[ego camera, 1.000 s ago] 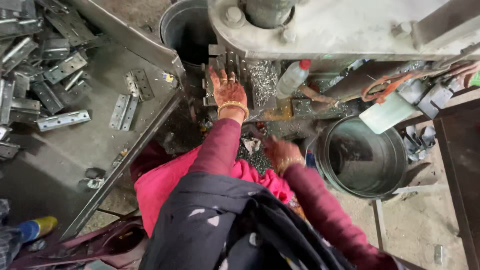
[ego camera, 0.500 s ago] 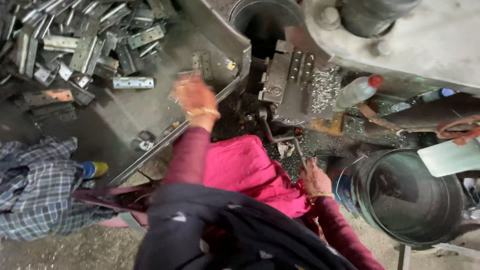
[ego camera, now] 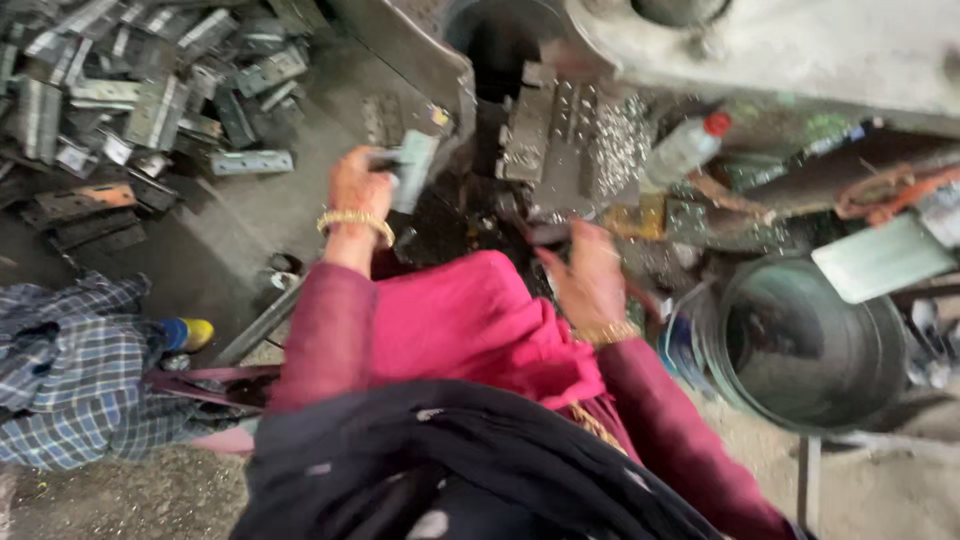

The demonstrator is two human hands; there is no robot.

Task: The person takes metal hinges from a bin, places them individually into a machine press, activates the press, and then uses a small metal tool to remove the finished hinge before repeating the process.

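Observation:
My left hand (ego camera: 358,192), with a gold bangle at the wrist, grips a flat grey metal plate (ego camera: 412,170) just left of the press die. My right hand (ego camera: 588,275) is closed around a dark rod-like tool (ego camera: 545,234) in front of the die block (ego camera: 540,135), which is strewn with small metal chips. Both sleeves are dark red, and pink cloth lies over my lap. The picture is blurred by motion.
A heap of grey metal plates (ego camera: 130,90) covers the sloped tray at upper left. A round metal bucket (ego camera: 810,345) stands at right, a plastic bottle with a red cap (ego camera: 685,148) beside the die. Checked cloth (ego camera: 70,370) lies at lower left.
My left hand left the die, reached to the tray on the left, and now holds a metal plate. My right hand rose and closed on the dark tool. The view swung left.

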